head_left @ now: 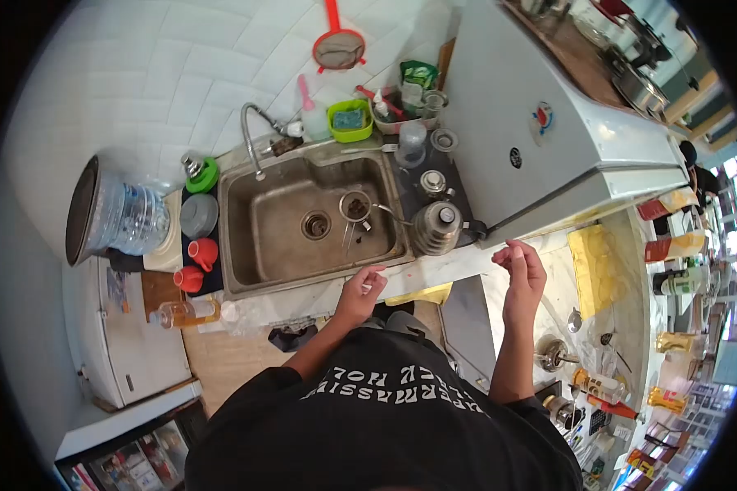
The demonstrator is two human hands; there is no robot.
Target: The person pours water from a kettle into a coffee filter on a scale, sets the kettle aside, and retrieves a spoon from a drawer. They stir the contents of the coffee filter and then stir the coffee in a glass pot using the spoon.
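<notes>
My left hand (362, 295) hovers by the front edge of the steel sink (282, 204), its fingers loosely bent and nothing in it. On the other side, my right hand (522, 274) is raised near the counter corner, fingers half curled and apart, also holding nothing. Between them, on the counter right of the sink, stands a gooseneck kettle (436, 229) with a dark handle; my right hand is nearest to it but not touching. A small strainer (354, 206) with dark residue lies in the sink near the drain (315, 225).
A curved faucet (254, 143) rises behind the sink. Two red cups (196, 266), a grey bowl (198, 215) and a water bottle (139, 217) sit left. A green sponge holder (350, 121) is at the back. A refrigerator (524, 123) and yellow cloth (595, 266) are right.
</notes>
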